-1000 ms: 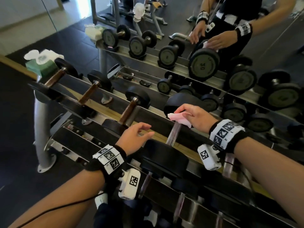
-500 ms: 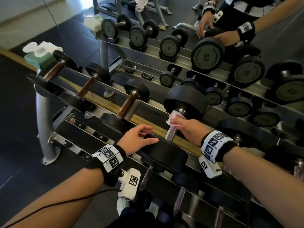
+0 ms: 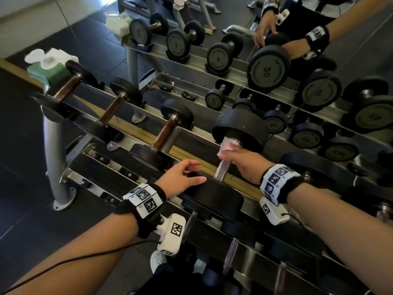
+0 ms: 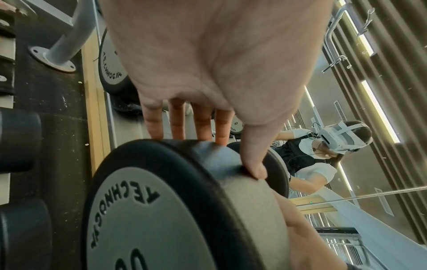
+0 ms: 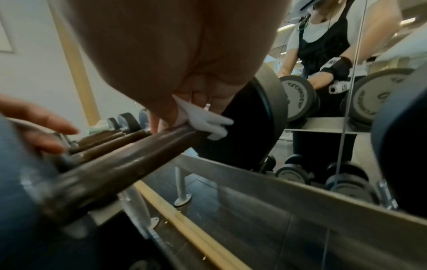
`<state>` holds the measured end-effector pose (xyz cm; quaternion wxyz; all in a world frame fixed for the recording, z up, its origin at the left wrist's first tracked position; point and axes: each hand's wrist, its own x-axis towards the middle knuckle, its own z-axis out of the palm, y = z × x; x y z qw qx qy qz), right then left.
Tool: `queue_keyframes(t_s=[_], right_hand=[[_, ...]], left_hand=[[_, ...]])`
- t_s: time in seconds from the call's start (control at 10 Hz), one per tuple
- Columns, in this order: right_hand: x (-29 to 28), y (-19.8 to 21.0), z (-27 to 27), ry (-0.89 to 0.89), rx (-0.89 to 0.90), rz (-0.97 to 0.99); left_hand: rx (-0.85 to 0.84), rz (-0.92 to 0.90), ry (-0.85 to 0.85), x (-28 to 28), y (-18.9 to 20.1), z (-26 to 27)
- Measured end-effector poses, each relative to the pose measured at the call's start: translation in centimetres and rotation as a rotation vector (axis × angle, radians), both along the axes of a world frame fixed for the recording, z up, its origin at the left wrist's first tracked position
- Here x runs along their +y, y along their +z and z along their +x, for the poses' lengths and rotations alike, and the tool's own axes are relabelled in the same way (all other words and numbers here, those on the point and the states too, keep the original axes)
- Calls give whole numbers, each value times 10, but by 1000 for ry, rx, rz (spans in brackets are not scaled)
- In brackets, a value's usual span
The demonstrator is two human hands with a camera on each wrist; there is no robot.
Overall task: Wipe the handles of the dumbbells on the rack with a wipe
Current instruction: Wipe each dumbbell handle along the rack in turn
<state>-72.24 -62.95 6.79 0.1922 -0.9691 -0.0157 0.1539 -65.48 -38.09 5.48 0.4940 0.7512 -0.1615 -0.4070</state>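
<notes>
A large black dumbbell (image 3: pixel 214 196) lies across the top rail of the rack (image 3: pixel 119 116), with its near head by my left hand and its far head (image 3: pixel 241 129) by the mirror. My right hand (image 3: pixel 244 165) is curled round the upper part of its metal handle (image 3: pixel 222 171) with a white-pink wipe (image 3: pixel 228 145) between palm and bar. In the right wrist view the wipe (image 5: pixel 205 122) bunches out where the handle (image 5: pixel 129 159) meets the far head. My left hand (image 3: pixel 180 177) rests with straight fingers (image 4: pixel 177 120) on the near head (image 4: pixel 161 210).
Three smaller dumbbells with brown handles (image 3: pixel 163 133) lie to the left on the same rail. A green pack of wipes (image 3: pixel 49 67) sits at the rack's far left end. A mirror behind repeats the rack and the person. Lower rails hold several more dumbbells (image 3: pixel 231 254).
My right hand has come down from above the handle and closed round it with the wipe, near the far head. The left hand has stayed on the near head.
</notes>
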Motion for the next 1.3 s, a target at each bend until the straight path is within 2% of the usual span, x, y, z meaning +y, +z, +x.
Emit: queue_keyframes(t_s=[0.1,0.2,0.3,0.4,0.5,0.6,0.7,0.9,1.0,1.1,1.2,1.3], right_hand=[[20,-3,-12,138,10,-43],[24,-3,-11,254,61,7],[-2,1,9,138,89,-36],[-17,-4,24,-1,24,-17],[-2,-16,11,-130,59,78],[12,-18,-17,64,54,101],[5,-18,-26,144,118,105],[-16,-12,-8,-54,-22,207],[-2,-17,-13,-216,35,411],[18,-25,-33,-497,161,874],[26,-29,-54,-486,145,827],[23,-28,-64,-525,131,1007]], left_hand=[[-3,-14,9,-4,6,-3],[-19,9,25,-5,10,-5],[1,9,77,-2,8,-11],[-3,9,94,-2,6,-15],[-3,30,95,-4,6,-16],[-7,32,112,-4,5,-18],[-21,37,121,-5,5,-18],[19,38,107,-5,10,-19],[26,20,112,-5,12,-21],[14,9,120,-4,11,-22],[30,-22,137,-3,10,-24],[9,-35,141,-3,9,-25]])
